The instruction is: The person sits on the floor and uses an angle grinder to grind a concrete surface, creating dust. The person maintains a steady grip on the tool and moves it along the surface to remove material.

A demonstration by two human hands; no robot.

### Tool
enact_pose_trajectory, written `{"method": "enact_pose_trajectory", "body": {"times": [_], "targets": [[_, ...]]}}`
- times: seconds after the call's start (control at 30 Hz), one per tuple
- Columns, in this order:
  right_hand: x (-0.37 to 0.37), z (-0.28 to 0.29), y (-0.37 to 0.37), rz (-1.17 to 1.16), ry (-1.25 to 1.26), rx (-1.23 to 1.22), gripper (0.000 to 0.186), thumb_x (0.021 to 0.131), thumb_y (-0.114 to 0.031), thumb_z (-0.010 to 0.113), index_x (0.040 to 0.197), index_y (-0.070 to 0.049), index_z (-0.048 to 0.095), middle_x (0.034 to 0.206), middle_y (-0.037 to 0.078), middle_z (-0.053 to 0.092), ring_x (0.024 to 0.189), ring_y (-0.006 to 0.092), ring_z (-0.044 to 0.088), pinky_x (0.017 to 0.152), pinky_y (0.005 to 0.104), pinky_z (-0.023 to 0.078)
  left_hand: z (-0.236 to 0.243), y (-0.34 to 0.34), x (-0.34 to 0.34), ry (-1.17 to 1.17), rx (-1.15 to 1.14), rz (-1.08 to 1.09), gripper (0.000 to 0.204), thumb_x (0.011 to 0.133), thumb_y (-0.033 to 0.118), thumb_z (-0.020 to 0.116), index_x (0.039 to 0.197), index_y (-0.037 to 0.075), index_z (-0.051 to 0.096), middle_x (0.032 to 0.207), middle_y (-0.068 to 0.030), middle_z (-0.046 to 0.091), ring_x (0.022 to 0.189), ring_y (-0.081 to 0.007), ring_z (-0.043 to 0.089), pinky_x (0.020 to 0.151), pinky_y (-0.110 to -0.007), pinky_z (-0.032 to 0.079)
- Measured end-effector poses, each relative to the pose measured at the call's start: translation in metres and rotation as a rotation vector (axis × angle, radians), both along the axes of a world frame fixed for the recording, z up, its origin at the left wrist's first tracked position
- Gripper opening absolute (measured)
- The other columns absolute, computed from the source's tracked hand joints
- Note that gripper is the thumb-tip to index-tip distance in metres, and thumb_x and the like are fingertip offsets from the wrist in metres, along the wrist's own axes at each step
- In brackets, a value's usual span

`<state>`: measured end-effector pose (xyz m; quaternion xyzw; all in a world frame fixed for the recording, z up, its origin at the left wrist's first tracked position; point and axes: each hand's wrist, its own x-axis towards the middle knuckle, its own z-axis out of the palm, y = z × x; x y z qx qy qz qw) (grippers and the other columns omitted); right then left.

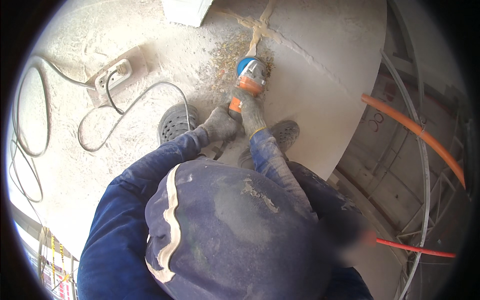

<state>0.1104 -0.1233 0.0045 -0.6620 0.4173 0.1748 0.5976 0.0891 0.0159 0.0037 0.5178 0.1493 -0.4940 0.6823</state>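
An angle grinder (252, 76) with an orange and grey body lies against the pale, dusty floor, just beyond my feet. Its round blue disc or guard (245, 65) shows at the front left, over a patch of brown grit (222, 60). My right hand (251, 111), in a dusty grey knit glove, wraps the orange body. Gloved likewise, my left hand (220, 124) is closed at the rear end of the tool; my fingers there are partly hidden. From the disc, a beige band of filler (257, 37) runs away across the floor to a crossing of several such lines.
A white power strip (114, 76) with a plug in it sits on a board at left. Grey cable (82, 132) loops over the floor towards my left shoe (176, 122). A white block (187, 11) stands far ahead. An orange hose (415, 131) and metal framing lie beyond the floor's curved right edge.
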Motion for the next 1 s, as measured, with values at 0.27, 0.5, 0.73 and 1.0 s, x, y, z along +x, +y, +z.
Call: {"method": "enact_pose_trajectory", "body": {"times": [0.27,0.5,0.73,1.0], "targets": [[-0.025,0.011,-0.014,-0.136,-0.003,0.004,0.055,0.083,-0.034,0.088,0.122,0.001,0.07,0.104,0.004,0.067,0.087,0.0154,0.065,0.078,0.0329,0.055,0.011,-0.009,-0.005,-0.005,0.002,-0.168,0.075,0.072,0.004,0.089,0.14,0.002,0.057,0.091,-0.0053,0.074,0.068,-0.0157,0.069,0.056,-0.033,0.057],[-0.024,0.011,-0.015,-0.117,-0.048,-0.048,0.054,0.083,-0.035,0.087,0.119,0.001,0.07,0.102,0.004,0.067,0.085,0.0148,0.064,0.079,0.0327,0.055,0.013,-0.013,-0.004,-0.093,0.037,-0.14,0.076,0.072,0.006,0.089,0.14,0.002,0.057,0.092,-0.0066,0.074,0.069,-0.0157,0.069,0.058,-0.033,0.058],[-0.004,0.019,-0.004,-0.003,-0.037,-0.059,0.047,0.082,-0.031,0.087,0.113,0.001,0.071,0.102,0.003,0.068,0.086,0.0143,0.064,0.078,0.0331,0.054,0.005,-0.01,-0.002,-0.051,0.025,-0.065,0.065,0.077,0.009,0.086,0.136,0.001,0.059,0.095,-0.0101,0.075,0.077,-0.0179,0.073,0.062,-0.035,0.059],[-0.001,0.023,-0.005,0.02,0.009,-0.011,0.043,0.083,-0.029,0.088,0.11,0.0,0.071,0.102,0.003,0.068,0.085,0.0148,0.064,0.078,0.0343,0.054,0.003,-0.011,-0.002,-0.013,0.022,-0.06,0.056,0.076,0.005,0.085,0.128,0.0,0.063,0.093,-0.0081,0.074,0.075,-0.018,0.072,0.061,-0.036,0.059]]}}
